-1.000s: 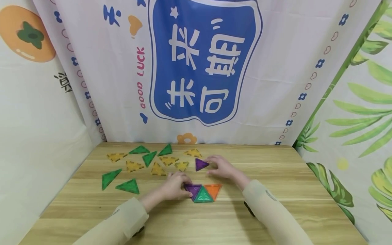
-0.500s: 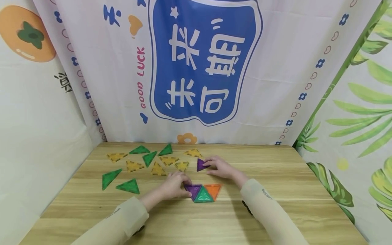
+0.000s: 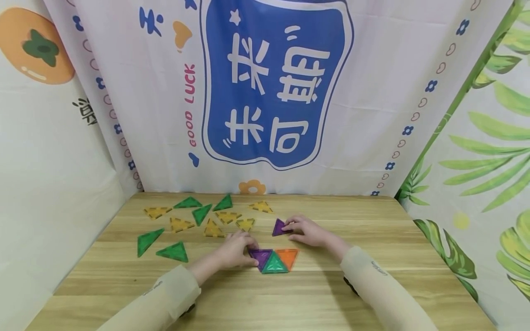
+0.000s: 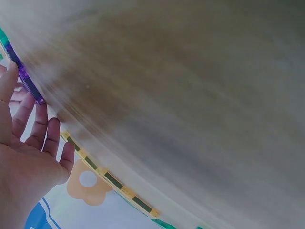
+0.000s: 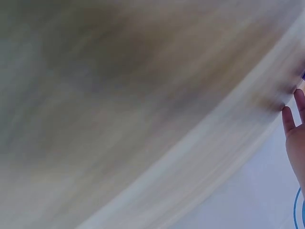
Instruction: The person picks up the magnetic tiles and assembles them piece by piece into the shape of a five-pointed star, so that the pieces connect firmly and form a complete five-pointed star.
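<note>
My left hand (image 3: 237, 250) holds a purple triangular magnetic tile (image 3: 260, 257) at its left side, thumb near the front and fingers behind. In the left wrist view that purple tile (image 4: 28, 82) appears edge-on between thumb and fingers. Its right side meets a teal-green triangle tile (image 3: 275, 264), which borders an orange triangle tile (image 3: 287, 257), making a row on the table. Farther back, my right hand (image 3: 308, 232) grips a second purple triangle tile (image 3: 279, 227) by its right side, apart from the row. The right wrist view cuts off most of the right hand (image 5: 295, 138).
Several yellow triangle tiles (image 3: 181, 224) and several green triangle tiles (image 3: 174, 251) lie scattered over the left and back of the wooden table (image 3: 256, 303). A printed white curtain (image 3: 165, 115) hangs behind the table's far edge.
My right hand has shifted right and slightly nearer, bringing the second purple tile along and turning it a little. The left hand and the row of three tiles stay where they were.
</note>
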The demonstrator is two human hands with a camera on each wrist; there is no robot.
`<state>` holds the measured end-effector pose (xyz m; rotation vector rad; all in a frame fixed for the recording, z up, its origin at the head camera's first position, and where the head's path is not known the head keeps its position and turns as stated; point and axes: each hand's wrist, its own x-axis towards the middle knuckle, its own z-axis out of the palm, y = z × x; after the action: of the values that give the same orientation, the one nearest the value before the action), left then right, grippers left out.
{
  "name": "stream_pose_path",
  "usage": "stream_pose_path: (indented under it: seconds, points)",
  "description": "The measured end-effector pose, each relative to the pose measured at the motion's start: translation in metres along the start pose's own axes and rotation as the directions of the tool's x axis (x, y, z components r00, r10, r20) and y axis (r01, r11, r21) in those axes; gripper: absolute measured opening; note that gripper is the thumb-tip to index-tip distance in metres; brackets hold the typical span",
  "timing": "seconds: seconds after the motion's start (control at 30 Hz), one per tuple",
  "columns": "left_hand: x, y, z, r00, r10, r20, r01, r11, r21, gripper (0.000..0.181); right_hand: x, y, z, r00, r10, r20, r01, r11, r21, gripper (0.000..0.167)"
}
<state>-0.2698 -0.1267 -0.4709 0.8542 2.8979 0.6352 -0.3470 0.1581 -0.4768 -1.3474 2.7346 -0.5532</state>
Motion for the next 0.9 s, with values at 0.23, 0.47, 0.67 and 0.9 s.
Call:
stream_pose_path:
  seconds: [0.23, 0.47, 0.67, 0.9]
  points:
    - [0.0, 0.0, 0.0, 1.0, -0.002, 0.0, 0.002, 1.0, 0.0, 0.038, -0.014, -0.003, -0.005, 1.0, -0.002, 0.02, 0.002, 1.0, 0.016, 0.036]
    - [0.0, -0.001, 0.0, 1.0, -0.01, 0.009, 0.01, 1.0, -0.004, 0.037, -0.016, 0.003, -0.009, 0.999, 0.041, 0.001, -0.041, 0.994, 0.103, 0.035]
    - [0.0, 0.0, -0.001, 1.0, -0.003, 0.007, 0.003, 1.0, -0.007, 0.037, -0.004, 0.01, -0.009, 1.0, 0.005, -0.011, -0.003, 0.994, 0.113, 0.037]
    - [-0.002, 0.001, -0.002, 1.0, 0.01, 0.007, -0.01, 1.0, -0.027, 0.037, 0.001, 0.013, -0.006, 0.999, 0.011, 0.033, -0.014, 0.997, 0.075, 0.039]
